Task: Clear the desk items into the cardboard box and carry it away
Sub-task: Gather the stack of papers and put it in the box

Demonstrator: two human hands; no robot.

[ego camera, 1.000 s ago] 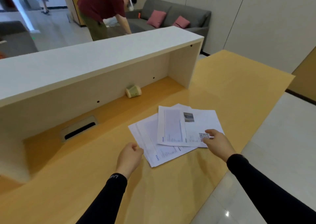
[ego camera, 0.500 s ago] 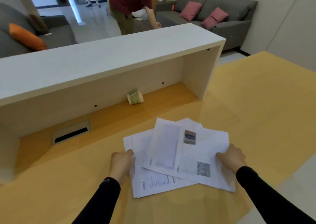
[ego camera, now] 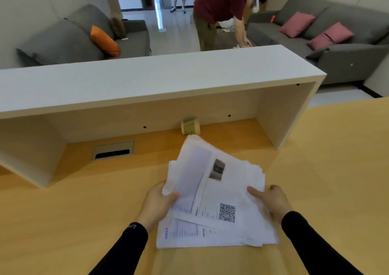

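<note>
A loose stack of white printed papers (ego camera: pixel 219 192) is lifted off the yellow wooden desk (ego camera: pixel 63 222), fanned out, with a QR code on the top sheet. My left hand (ego camera: pixel 156 203) grips the stack's left edge, thumb on top. My right hand (ego camera: pixel 271 201) holds the right edge, thumb lying on the sheets. A small pale green paper cup (ego camera: pixel 190 126) lies on its side on the desk beyond the papers, under the white counter. No cardboard box is in view.
A raised white counter shelf (ego camera: pixel 147 81) spans the desk's far side, with a cable grommet (ego camera: pixel 113 152) in the desk below it. Beyond, a person in a red shirt (ego camera: pixel 221 12) bends over near grey sofas (ego camera: pixel 336 43).
Both hands slid in from the sides of the papers, gathered them and lifted them off the desk. My view turned left, bringing the left sofa into sight.
</note>
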